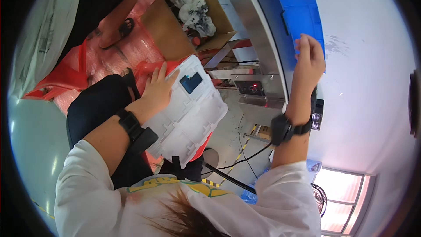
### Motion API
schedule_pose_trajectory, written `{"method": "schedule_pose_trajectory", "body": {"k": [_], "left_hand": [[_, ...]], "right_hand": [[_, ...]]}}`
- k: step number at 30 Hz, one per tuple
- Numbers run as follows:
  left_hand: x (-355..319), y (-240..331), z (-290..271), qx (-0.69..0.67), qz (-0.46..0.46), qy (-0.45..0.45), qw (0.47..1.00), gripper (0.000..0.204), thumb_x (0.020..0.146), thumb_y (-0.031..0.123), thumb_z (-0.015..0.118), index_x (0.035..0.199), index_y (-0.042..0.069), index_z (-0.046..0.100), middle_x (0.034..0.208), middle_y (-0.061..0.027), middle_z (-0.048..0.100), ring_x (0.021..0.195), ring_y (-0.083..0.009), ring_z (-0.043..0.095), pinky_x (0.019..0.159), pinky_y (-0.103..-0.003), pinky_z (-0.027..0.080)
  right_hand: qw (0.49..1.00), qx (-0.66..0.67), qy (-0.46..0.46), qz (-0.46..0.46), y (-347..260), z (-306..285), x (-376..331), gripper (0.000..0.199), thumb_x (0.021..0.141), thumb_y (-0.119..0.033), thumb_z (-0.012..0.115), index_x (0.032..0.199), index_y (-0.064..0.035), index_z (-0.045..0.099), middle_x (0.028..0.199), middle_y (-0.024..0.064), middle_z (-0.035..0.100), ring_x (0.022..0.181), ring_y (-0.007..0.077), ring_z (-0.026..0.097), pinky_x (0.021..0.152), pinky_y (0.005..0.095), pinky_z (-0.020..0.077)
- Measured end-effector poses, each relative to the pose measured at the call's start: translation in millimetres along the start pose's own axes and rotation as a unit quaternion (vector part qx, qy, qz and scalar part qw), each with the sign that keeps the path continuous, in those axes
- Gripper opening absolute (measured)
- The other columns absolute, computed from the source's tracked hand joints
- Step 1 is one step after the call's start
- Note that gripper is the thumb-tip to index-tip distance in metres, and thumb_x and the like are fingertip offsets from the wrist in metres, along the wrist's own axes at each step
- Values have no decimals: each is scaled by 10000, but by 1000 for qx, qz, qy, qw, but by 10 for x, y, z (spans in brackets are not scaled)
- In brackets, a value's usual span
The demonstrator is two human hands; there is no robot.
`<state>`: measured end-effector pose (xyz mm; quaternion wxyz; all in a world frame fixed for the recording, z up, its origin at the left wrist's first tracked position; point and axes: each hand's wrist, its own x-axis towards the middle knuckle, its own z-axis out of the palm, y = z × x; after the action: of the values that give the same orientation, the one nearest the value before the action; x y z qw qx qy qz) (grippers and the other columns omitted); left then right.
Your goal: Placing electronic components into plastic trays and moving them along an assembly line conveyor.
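A white moulded foam tray [195, 118] with shaped recesses lies across my lap, slanting. One recess near its far end holds a dark, flat rectangular piece [191, 83]; the other recesses in view hold nothing I can make out. My left hand [158, 88] rests at the tray's left edge with its fingers spread. Raised at the right, my right hand [310, 57] is by the near end of a blue plastic crate [300, 6]. Its fingers are curled toward the thumb, and whatever they might hold is hidden. A thin black strip [284, 22] shows against the crate.
A metal machine frame [263, 39] with a red-lit control box [250, 88] stands right of the tray. Beyond the tray is a cardboard box [164, 28] with crumpled plastic. Pink bubble wrap [147, 46] covers the floor. Another person's foot [109, 37] is at upper left. Black cables hang nearby.
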<state>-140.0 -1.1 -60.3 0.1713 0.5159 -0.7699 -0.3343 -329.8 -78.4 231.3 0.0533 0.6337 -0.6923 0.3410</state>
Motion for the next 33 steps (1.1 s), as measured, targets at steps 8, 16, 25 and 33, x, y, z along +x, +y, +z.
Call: {"method": "schedule_pose_trajectory", "body": {"k": [8, 16, 25, 33], "left_hand": [[22, -8, 63, -42, 20, -53, 997, 748, 794, 45, 539, 1424, 205, 168, 1347, -302, 261, 1217, -460, 329, 964, -525, 342], [39, -36, 32, -38, 43, -20, 998, 746, 802, 40, 535, 1425, 188, 153, 1281, -301, 335, 1117, -469, 415, 911, -491, 410], [43, 3, -2, -65, 3, -65, 996, 718, 823, 33, 499, 1421, 233, 156, 1311, -303, 299, 1036, -474, 490, 827, -479, 470], [33, 93, 16, -48, -19, -76, 996, 714, 828, 40, 484, 1421, 226, 133, 1309, -308, 300, 954, -480, 535, 777, -483, 490]], "right_hand": [[926, -117, -141, 330, 1488, 11, 1015, 718, 781, -478, 625, 1265, 23, 450, 1274, 232, 463, 1201, 341, 410, 938, 458, 367], [912, 91, 23, 399, 1188, -37, 788, 380, 680, -62, 754, 994, 53, 572, 981, 203, 583, 795, 289, 609, 644, 360, 510], [992, 109, 52, -32, 216, -141, -532, 251, 759, 7, 627, 996, -1, 544, 984, 85, 567, 817, 151, 573, 691, 259, 475], [929, 39, -289, 229, 1263, 615, -2115, 282, 730, 17, 598, 994, -68, 550, 864, 71, 574, 820, 160, 546, 752, 274, 428]]}}
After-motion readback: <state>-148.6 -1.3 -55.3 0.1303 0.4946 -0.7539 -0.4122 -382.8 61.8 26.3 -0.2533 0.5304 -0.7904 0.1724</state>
